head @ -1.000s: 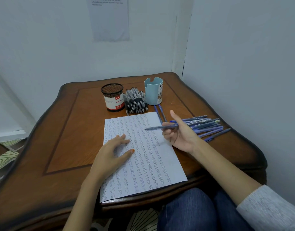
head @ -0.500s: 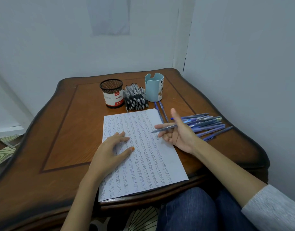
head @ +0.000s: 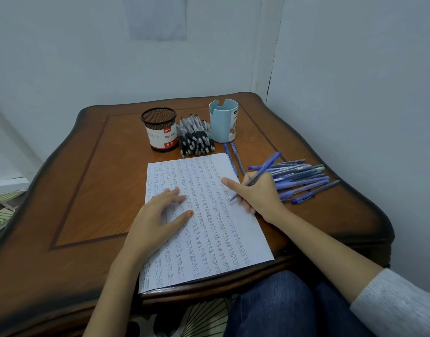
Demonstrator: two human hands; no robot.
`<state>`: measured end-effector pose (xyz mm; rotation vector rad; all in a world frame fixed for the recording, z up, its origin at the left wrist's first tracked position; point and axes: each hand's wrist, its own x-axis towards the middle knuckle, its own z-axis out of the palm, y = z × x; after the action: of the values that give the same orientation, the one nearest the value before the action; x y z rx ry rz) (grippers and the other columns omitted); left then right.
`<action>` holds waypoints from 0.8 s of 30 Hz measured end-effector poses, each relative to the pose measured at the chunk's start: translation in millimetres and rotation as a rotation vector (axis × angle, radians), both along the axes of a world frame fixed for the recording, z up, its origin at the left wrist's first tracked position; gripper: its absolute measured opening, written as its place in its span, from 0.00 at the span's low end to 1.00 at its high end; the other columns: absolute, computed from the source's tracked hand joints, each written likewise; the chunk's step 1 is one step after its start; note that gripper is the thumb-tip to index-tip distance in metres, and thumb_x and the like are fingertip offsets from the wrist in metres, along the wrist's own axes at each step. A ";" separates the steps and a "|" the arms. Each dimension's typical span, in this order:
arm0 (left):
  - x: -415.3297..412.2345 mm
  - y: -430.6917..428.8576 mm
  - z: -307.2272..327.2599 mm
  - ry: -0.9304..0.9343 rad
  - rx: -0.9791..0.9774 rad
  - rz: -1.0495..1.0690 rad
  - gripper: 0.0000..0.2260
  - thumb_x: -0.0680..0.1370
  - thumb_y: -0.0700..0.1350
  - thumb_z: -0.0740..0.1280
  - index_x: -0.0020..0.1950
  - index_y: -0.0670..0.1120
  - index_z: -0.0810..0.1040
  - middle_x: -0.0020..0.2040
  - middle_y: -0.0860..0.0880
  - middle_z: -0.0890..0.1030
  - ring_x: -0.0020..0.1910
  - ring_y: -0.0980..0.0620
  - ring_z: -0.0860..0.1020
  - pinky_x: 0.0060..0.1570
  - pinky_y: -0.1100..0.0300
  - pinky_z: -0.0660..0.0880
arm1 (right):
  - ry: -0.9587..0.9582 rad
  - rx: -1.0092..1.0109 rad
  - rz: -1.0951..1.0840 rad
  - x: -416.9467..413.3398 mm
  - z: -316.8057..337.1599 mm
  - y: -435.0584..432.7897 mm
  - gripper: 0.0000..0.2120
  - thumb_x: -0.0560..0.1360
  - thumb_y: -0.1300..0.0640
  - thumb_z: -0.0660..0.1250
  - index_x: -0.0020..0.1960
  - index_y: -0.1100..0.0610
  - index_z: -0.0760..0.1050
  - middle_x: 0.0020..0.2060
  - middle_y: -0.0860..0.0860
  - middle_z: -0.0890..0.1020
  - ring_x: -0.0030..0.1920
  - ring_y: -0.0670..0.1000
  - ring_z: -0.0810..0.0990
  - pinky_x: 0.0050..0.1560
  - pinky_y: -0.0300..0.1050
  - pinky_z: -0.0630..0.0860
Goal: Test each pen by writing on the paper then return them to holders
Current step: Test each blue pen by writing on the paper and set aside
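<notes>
A white paper (head: 209,239) covered in rows of blue writing lies on the wooden table (head: 87,190). My left hand (head: 158,215) rests flat on its left half with fingers spread. My right hand (head: 257,195) grips a blue pen (head: 262,172) in a writing hold, tip down at the paper's right edge. Behind the sheet stand a black mesh holder (head: 160,128) and a light blue holder (head: 223,120). Black-grip pens (head: 195,138) are piled between them. Several blue pens (head: 301,178) lie to the right, and two blue pens (head: 234,156) lie in front of the blue holder.
Walls close in behind and on the right of the table. A sheet of paper (head: 158,18) hangs on the back wall. My knees in blue jeans (head: 289,307) sit below the table's front edge. A patterned floor mat (head: 0,210) shows at the left.
My right hand turned the pen from lying level between the fingers into a writing grip and lowered its tip to the paper. The left hand stayed on the sheet.
</notes>
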<state>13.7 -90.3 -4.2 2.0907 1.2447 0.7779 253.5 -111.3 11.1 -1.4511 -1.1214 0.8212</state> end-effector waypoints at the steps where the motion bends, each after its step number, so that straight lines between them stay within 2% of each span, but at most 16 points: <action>1: -0.1 0.1 -0.1 -0.002 -0.002 -0.001 0.17 0.73 0.56 0.70 0.62 0.57 0.77 0.70 0.59 0.70 0.72 0.61 0.63 0.72 0.52 0.62 | -0.016 0.018 -0.036 -0.5 -1.3 0.6 0.21 0.71 0.52 0.75 0.30 0.62 0.68 0.24 0.59 0.77 0.16 0.48 0.70 0.17 0.37 0.65; 4: -1.0 0.0 -0.9 0.000 -0.004 -0.009 0.18 0.73 0.57 0.70 0.62 0.58 0.77 0.70 0.60 0.70 0.72 0.62 0.63 0.72 0.53 0.62 | -0.111 0.074 -0.062 -1.9 -7.2 2.3 0.19 0.74 0.61 0.71 0.29 0.61 0.66 0.21 0.56 0.73 0.17 0.45 0.71 0.20 0.36 0.67; 7: -1.0 -0.3 -0.7 0.002 -0.003 -0.011 0.18 0.73 0.58 0.69 0.62 0.58 0.77 0.70 0.60 0.70 0.72 0.63 0.62 0.72 0.52 0.61 | -0.118 0.096 -0.038 -0.7 -11.1 2.1 0.20 0.73 0.71 0.65 0.28 0.59 0.63 0.22 0.53 0.66 0.20 0.45 0.72 0.22 0.34 0.67; 10: -0.3 -0.2 0.0 0.007 -0.002 -0.009 0.18 0.73 0.57 0.69 0.63 0.58 0.77 0.71 0.59 0.69 0.72 0.62 0.62 0.73 0.50 0.61 | -0.129 0.100 -0.001 -1.5 -10.1 1.1 0.19 0.73 0.72 0.64 0.29 0.59 0.63 0.25 0.57 0.68 0.20 0.45 0.73 0.21 0.32 0.67; 14: -0.5 -0.3 -0.7 0.031 0.007 -0.009 0.20 0.72 0.60 0.69 0.64 0.58 0.77 0.71 0.59 0.69 0.73 0.62 0.61 0.73 0.51 0.60 | -0.118 0.103 0.002 -0.9 -13.2 4.3 0.18 0.73 0.72 0.65 0.29 0.60 0.63 0.25 0.56 0.67 0.21 0.46 0.74 0.22 0.34 0.69; 18: -0.2 0.2 -1.3 0.042 0.010 -0.008 0.21 0.72 0.61 0.69 0.64 0.58 0.76 0.71 0.59 0.69 0.73 0.63 0.60 0.74 0.50 0.59 | -0.154 0.113 0.018 -1.3 -14.1 5.1 0.14 0.72 0.73 0.65 0.30 0.67 0.66 0.26 0.57 0.67 0.22 0.48 0.73 0.23 0.35 0.70; 22: -0.3 -0.2 -1.1 0.041 0.009 -0.010 0.21 0.72 0.61 0.68 0.63 0.59 0.76 0.71 0.60 0.69 0.73 0.63 0.61 0.73 0.52 0.60 | -0.164 0.116 0.025 -1.8 -12.4 5.0 0.17 0.71 0.73 0.65 0.29 0.61 0.64 0.26 0.57 0.65 0.24 0.54 0.72 0.23 0.37 0.70; 24: 0.0 -0.8 -0.8 0.041 0.010 -0.007 0.20 0.72 0.60 0.69 0.63 0.59 0.76 0.71 0.60 0.69 0.73 0.63 0.61 0.73 0.52 0.60 | -0.148 0.101 0.023 -1.1 -11.2 4.7 0.18 0.72 0.73 0.65 0.28 0.60 0.63 0.26 0.57 0.66 0.24 0.54 0.72 0.22 0.36 0.69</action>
<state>13.7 -91.1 -5.0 2.1277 1.2571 0.7435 252.4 -106.6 -0.2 -1.4351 -1.2748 0.6718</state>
